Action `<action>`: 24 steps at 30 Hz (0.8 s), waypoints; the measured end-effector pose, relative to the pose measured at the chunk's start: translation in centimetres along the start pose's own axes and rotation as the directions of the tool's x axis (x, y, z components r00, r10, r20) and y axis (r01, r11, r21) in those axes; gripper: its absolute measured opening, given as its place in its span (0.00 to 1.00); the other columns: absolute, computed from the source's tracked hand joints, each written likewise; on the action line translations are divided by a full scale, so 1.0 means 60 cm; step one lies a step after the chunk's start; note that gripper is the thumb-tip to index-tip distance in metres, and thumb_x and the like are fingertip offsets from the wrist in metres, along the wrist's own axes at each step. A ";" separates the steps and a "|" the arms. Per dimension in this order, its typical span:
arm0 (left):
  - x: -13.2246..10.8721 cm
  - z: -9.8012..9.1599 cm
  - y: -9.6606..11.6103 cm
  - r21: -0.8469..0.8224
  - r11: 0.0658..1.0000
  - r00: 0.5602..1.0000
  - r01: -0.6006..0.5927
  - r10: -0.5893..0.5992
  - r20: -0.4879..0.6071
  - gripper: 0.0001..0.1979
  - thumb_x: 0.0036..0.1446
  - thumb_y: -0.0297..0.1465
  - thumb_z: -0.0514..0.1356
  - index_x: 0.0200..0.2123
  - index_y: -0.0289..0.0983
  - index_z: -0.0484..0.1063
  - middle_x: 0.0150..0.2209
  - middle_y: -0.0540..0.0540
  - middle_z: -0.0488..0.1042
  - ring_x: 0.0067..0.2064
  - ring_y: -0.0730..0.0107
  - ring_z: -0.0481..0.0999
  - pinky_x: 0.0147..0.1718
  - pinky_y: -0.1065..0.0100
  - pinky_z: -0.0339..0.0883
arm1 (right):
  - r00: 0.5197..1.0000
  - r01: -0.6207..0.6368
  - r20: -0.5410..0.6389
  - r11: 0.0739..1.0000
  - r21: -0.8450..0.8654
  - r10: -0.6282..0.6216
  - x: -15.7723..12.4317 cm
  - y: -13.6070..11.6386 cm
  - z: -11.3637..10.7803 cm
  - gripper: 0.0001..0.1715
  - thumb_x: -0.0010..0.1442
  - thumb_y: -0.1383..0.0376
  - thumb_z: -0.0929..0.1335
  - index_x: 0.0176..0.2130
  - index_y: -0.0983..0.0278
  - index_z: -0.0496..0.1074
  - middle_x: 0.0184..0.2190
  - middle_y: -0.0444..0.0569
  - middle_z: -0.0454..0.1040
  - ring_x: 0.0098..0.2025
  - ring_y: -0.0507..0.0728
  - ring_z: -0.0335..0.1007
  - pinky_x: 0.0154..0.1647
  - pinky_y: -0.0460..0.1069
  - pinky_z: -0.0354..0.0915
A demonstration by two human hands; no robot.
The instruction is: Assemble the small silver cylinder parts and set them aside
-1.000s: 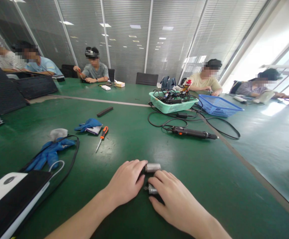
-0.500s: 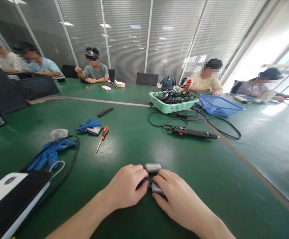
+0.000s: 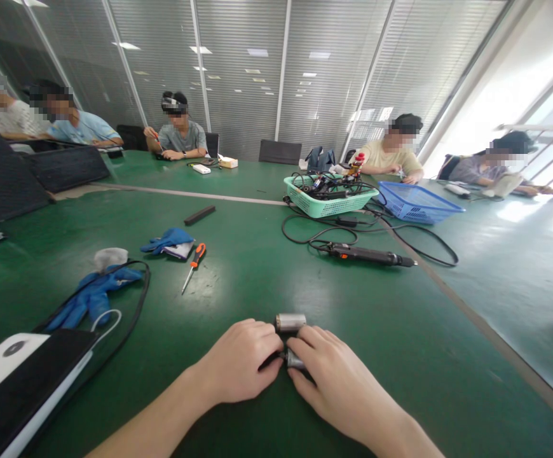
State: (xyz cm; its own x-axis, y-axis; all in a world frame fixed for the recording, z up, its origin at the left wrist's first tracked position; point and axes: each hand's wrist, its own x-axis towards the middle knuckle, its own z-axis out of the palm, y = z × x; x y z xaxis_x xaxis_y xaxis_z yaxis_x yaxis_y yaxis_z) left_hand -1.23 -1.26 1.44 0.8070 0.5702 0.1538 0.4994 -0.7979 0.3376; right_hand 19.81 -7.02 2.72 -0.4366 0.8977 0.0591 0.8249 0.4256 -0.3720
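Observation:
My right hand is closed around a small silver metal cylinder, perhaps a motor, low over the green table. My left hand meets it from the left, its thumb and fingers curled at the cylinder's left end. A dark gap shows between that thumb and finger; what they pinch is too hidden to name. Just beyond both hands lies a second silver cylinder on its side, close to my fingertips.
An orange-handled screwdriver, blue gloves and a dark bar lie left. An electric screwdriver with its cable lies right, before a green basket of parts and a blue basket. Several people sit around the table.
The view has shifted very slightly. The right fingers cover a little more of the held cylinder; otherwise both hands stay nearly in place.

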 end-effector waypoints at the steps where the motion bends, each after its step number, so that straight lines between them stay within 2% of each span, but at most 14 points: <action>1: 0.000 0.000 0.000 -0.003 1.000 1.000 -0.001 0.001 -0.003 0.02 0.64 0.28 0.60 0.37 0.39 0.72 0.38 0.48 0.76 0.38 0.64 0.74 0.37 0.63 0.62 | 1.000 0.002 -0.001 1.000 0.003 -0.002 0.001 0.000 0.000 0.11 0.65 0.71 0.67 0.47 0.60 0.73 0.45 0.49 0.72 0.48 0.62 0.69 0.50 0.58 0.66; 12: -0.001 0.000 -0.001 0.006 1.000 1.000 -0.024 0.024 -0.007 0.01 0.63 0.28 0.61 0.36 0.39 0.72 0.35 0.49 0.75 0.37 0.65 0.73 0.35 0.63 0.61 | 1.000 0.015 0.006 1.000 -0.002 -0.015 0.000 -0.004 -0.005 0.08 0.66 0.68 0.69 0.47 0.60 0.73 0.44 0.48 0.73 0.47 0.63 0.69 0.50 0.59 0.67; 24: -0.001 0.000 0.002 -0.018 1.000 1.000 -0.013 0.013 0.000 0.01 0.64 0.28 0.60 0.39 0.39 0.71 0.37 0.49 0.75 0.38 0.63 0.73 0.37 0.63 0.61 | 0.999 0.038 -0.010 0.999 -0.010 -0.038 0.001 -0.003 0.000 0.05 0.68 0.67 0.69 0.46 0.61 0.73 0.44 0.48 0.73 0.47 0.63 0.69 0.50 0.59 0.67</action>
State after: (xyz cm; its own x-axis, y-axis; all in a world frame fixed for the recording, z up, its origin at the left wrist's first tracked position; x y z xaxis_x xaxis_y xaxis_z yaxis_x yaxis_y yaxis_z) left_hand -1.23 -1.38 1.48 0.8135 0.5595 0.1585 0.4828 -0.8018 0.3522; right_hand 19.62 -7.04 2.79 -0.4641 0.8819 0.0826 0.8112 0.4606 -0.3603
